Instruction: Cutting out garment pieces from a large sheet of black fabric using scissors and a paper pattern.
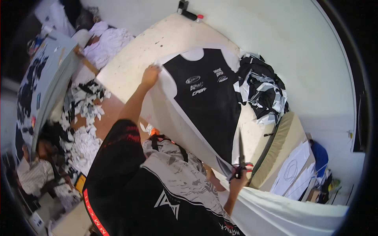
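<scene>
A white fabric sheet (159, 112) printed with a black shirt-front panel (201, 94), which has a rounded neckline and white logos, lies across the table and hangs toward me. My left hand (151, 76) is closed on the sheet's left edge, beside the panel's shoulder. Low on the right, my right hand (238, 183) grips a pair of scissors (241, 151) by dark handles. Their long blades point away from me, along the lower right side of the black panel. Whether the blades touch the cloth I cannot tell.
The pale table (138, 51) reaches the wall, with a dark bottle-like object (189, 15) at its far corner. Black and white cloth pieces (262, 88) are heaped at right, beside a beige padded board (279, 145). White scraps (84, 145) cover the floor at left, near a person (35, 175).
</scene>
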`<move>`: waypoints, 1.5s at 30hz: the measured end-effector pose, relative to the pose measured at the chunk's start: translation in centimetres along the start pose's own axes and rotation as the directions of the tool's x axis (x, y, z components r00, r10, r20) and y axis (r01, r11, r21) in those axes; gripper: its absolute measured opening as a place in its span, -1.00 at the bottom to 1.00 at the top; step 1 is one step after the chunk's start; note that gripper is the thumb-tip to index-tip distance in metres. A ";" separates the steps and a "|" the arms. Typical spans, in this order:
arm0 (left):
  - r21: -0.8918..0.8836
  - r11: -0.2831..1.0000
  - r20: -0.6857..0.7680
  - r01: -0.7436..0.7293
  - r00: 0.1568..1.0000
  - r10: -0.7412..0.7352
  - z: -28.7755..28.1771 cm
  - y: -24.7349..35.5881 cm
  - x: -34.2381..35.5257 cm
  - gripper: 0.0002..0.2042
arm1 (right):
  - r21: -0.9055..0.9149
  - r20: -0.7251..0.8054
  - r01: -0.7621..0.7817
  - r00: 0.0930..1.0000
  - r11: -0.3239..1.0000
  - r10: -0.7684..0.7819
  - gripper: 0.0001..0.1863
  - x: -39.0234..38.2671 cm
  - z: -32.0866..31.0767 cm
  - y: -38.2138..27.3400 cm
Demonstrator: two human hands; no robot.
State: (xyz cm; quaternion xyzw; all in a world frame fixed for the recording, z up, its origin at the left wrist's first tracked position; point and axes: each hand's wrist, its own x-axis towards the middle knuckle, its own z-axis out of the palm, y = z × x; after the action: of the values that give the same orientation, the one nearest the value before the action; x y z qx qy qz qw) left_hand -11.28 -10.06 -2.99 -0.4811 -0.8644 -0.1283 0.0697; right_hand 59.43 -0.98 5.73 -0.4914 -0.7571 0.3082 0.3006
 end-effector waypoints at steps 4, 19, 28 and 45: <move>-0.243 0.969 -0.132 0.056 0.987 -0.090 -0.6 -3.0 1.5 -0.72 | -0.069 -0.110 0.081 0.990 0.994 -0.088 -0.81 7.7 1.1 -4.4; -0.359 0.815 -0.788 -0.456 0.616 -0.002 -35.7 3.5 30.1 -0.75 | 0.292 -0.502 0.356 0.847 0.888 -0.175 -0.92 33.4 -3.8 -5.9; -0.392 0.889 -0.607 -0.237 0.793 -0.056 -30.0 -9.5 9.1 -0.74 | 0.551 -0.173 0.061 0.984 0.833 0.042 -0.90 15.1 -6.0 -8.8; 0.050 0.965 -0.255 0.256 0.938 -0.235 -7.3 -16.3 -4.6 -0.61 | 0.414 -0.006 -0.304 0.942 0.858 0.337 -0.81 4.8 13.1 1.9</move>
State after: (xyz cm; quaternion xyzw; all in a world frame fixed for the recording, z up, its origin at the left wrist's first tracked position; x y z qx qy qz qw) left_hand -22.72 -24.15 0.32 -0.3465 -0.9068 -0.1592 0.1798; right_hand 48.91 1.87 -3.20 -0.5487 -0.5716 0.4850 0.3702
